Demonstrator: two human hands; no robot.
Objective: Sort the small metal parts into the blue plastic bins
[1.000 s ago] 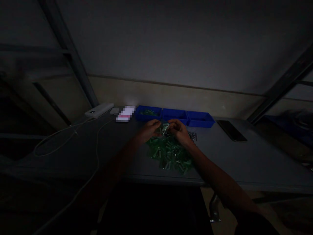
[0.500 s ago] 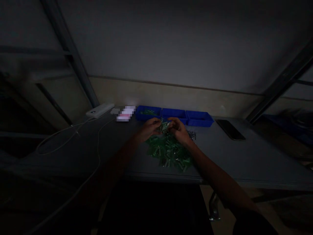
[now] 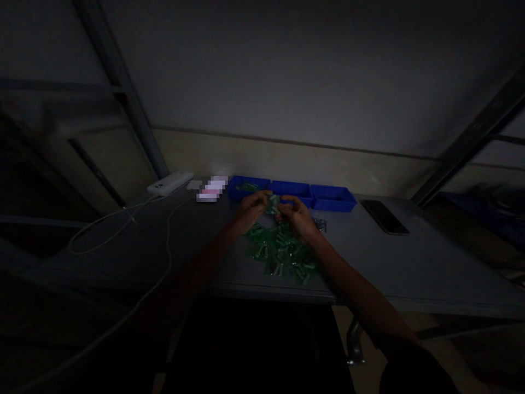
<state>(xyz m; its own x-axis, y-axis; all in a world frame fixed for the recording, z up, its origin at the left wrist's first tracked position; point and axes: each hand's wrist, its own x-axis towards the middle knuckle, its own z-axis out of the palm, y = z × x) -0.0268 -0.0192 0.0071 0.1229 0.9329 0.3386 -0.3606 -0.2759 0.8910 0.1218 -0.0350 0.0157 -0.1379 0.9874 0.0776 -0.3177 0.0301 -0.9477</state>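
Observation:
A small greenish plastic bag (image 3: 273, 204) is held up between my hands, above the table. My left hand (image 3: 251, 212) pinches its left side with thumb and fingers. On the opposite edge, my right hand (image 3: 299, 219) has its fingers curled in against the bag. What is inside the bag is too dim to make out. Below both hands lies a pile of similar green bags (image 3: 283, 251) with slim pale and shiny pieces in them. Loose small metal pieces, screw-like (image 3: 320, 225), lie beside my right wrist.
Behind my hands stand three blue trays in a row: the left tray (image 3: 234, 192) contains green-tinted pieces, then a middle tray (image 3: 303, 191) and a right tray (image 3: 342, 206). A dark phone (image 3: 384, 217) lies to the right. A white power bank (image 3: 170, 183) and cable (image 3: 169, 241) are leftward.
The small bag and both hands have risen slightly. The bag is now turned more upright between my fingers. My view has shifted a little.

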